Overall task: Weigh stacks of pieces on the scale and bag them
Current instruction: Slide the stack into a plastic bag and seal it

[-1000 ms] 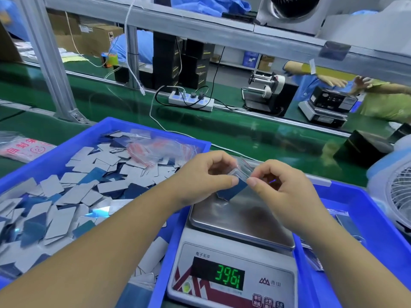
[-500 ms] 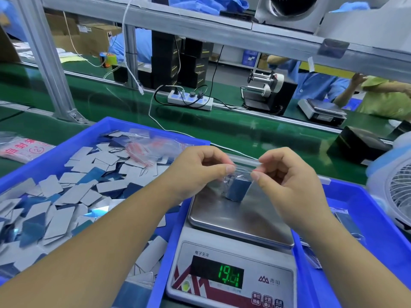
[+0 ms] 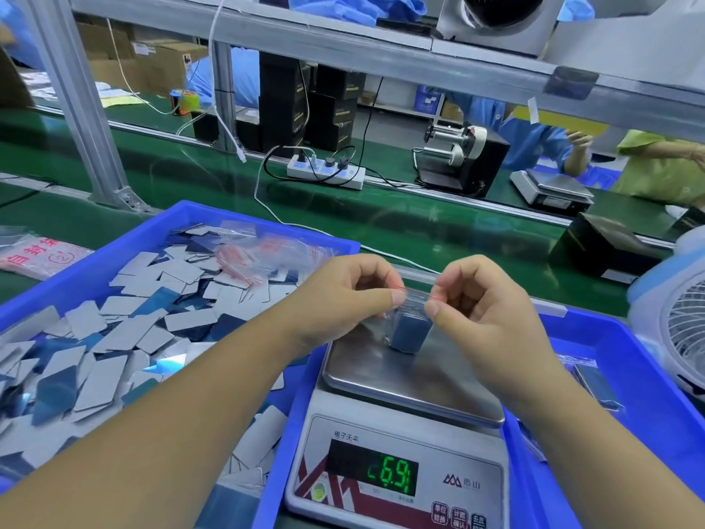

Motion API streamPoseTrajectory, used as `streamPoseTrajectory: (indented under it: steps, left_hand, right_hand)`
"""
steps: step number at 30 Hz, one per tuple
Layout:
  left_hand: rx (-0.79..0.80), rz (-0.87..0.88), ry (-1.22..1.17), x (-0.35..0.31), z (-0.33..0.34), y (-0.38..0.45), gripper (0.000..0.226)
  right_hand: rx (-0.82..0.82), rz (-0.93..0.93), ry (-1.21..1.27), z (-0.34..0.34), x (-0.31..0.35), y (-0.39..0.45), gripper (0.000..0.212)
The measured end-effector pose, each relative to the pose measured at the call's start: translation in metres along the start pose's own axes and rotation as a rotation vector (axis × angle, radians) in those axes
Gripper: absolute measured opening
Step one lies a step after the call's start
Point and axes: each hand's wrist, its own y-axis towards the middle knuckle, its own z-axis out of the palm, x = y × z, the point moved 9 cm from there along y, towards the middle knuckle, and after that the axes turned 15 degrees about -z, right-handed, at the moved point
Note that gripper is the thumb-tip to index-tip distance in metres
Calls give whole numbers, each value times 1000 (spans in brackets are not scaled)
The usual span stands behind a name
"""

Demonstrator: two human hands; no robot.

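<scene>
A small clear zip bag (image 3: 414,299) with a stack of blue pieces (image 3: 412,332) inside hangs just over the steel pan of the scale (image 3: 416,379). My left hand (image 3: 343,295) pinches the bag's top edge on the left. My right hand (image 3: 480,311) pinches the same edge on the right. The stack's lower corner sits at or just above the pan; contact is unclear. The scale's green display (image 3: 393,476) shows digits that look like 6.9.
A blue tray (image 3: 114,253) on the left holds several loose grey and blue pieces (image 3: 126,330) and empty zip bags (image 3: 263,253). A blue tray (image 3: 656,376) on the right holds filled bags. A white fan (image 3: 679,330) stands at far right. Other people work across the green belt.
Both hands rose slightly and moved apart along the bag's top edge. The stack turned more upright inside the bag. The display reading dropped from 39.6 to 19.1 to about 6.9.
</scene>
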Motion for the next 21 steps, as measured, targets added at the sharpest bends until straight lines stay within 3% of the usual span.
streamPoseTrajectory:
  steps: [12,21]
  left_hand:
    - [-42,61,111,-5,7,-2,5]
    - [-55,116,110,-9,2,-4,7]
  right_hand:
    - [-50,90,172,9,-7,-4,18]
    - [-60,95,143,4,-7,-4,18]
